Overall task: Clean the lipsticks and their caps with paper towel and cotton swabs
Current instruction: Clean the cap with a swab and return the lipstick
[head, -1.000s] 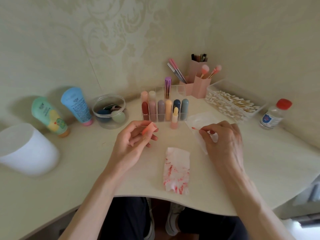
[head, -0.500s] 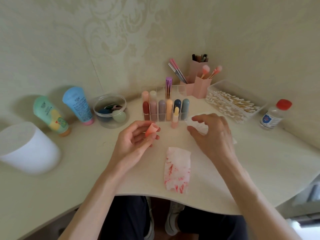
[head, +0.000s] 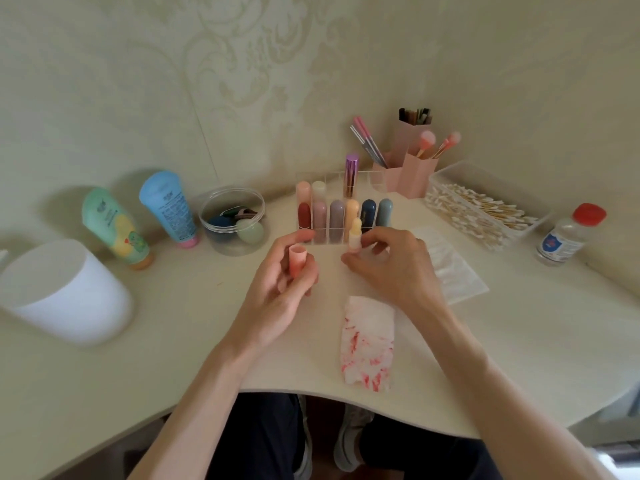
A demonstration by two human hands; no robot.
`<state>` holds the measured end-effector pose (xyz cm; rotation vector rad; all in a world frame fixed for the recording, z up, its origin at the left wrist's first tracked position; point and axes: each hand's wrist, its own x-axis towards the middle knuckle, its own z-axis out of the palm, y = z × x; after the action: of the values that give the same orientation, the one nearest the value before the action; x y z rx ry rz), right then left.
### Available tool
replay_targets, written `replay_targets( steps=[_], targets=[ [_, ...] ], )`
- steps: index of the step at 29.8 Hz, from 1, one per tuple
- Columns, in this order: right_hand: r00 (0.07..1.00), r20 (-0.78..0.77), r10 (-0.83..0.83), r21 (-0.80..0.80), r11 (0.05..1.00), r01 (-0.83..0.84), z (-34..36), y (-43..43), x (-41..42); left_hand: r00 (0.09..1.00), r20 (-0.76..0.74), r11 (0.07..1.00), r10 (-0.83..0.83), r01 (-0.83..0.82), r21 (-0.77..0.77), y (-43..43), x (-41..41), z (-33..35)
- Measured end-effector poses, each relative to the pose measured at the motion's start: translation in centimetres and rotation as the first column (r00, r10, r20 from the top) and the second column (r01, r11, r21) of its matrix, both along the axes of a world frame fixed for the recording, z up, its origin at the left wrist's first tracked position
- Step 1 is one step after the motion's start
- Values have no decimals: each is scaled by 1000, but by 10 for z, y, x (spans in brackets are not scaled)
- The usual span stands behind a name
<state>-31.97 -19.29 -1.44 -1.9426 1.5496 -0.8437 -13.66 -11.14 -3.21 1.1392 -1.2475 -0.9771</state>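
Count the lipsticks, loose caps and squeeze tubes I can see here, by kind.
Capped lipsticks: 9
Uncapped lipstick: 1
Loose cap: 1
Squeeze tubes: 2
Total: 13

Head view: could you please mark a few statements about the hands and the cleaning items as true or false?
1. The left hand holds a pink cap with its open end up. True.
2. The right hand holds a cotton swab. False: its fingers close round the uncapped lipstick standing in front of the organizer.
3. The paper towel is clean white. False: it is streaked with red.
4. The cotton swabs lie in a clear tray to the right. True.
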Motion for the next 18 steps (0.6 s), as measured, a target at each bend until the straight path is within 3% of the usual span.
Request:
replay_targets(
  steps=[4,8,13,18],
  targets=[
    [950,168,264,-54,964,-259,-5,12,1,998,36,998,55,-54,-39,2,0,6],
    [888,199,414,-89,910,-404,-8,17,3,996,35,996,78,-77,-53,3,0,6],
    [859,155,488,-92,873,-479,-11,16,3,997,10,996,71,-71,-55,3,-1,4],
    [873,169,457,-148,888,-436,-11,18,3,978,44,977,206,-202,-72,5,1,5]
  ],
)
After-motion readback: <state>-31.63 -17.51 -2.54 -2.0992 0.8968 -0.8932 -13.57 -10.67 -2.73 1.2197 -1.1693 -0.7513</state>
